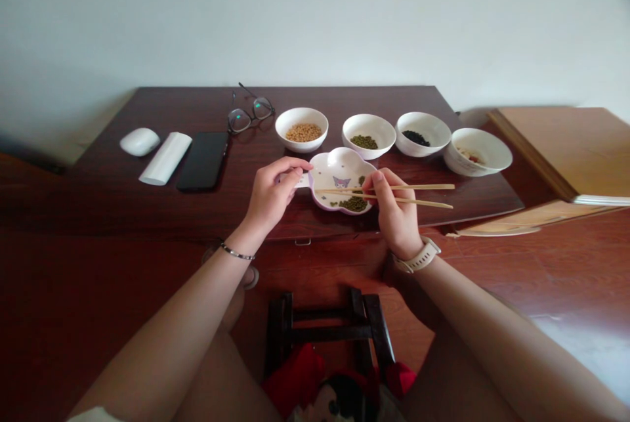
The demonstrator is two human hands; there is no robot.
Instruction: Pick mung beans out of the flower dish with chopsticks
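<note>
A flower-shaped white dish (331, 171) with a purple rim and a cartoon print sits near the table's front edge, with green beans (352, 203) heaped in its near lobe. My left hand (273, 193) pinches the dish's left rim, fingers closed on it. My right hand (394, 211), with a pale watch on its wrist, grips a pair of wooden chopsticks (424, 194). Their tips point left and lie over the dish, just above the beans.
Behind the dish stand bowls of yellow beans (302, 129), green beans (369, 136), black beans (423, 134) and a mixed one (477, 151). Glasses (249, 111), a black phone (203, 160), a white case (165, 157) and a mouse (140, 142) lie left. A wooden board (566, 146) lies right.
</note>
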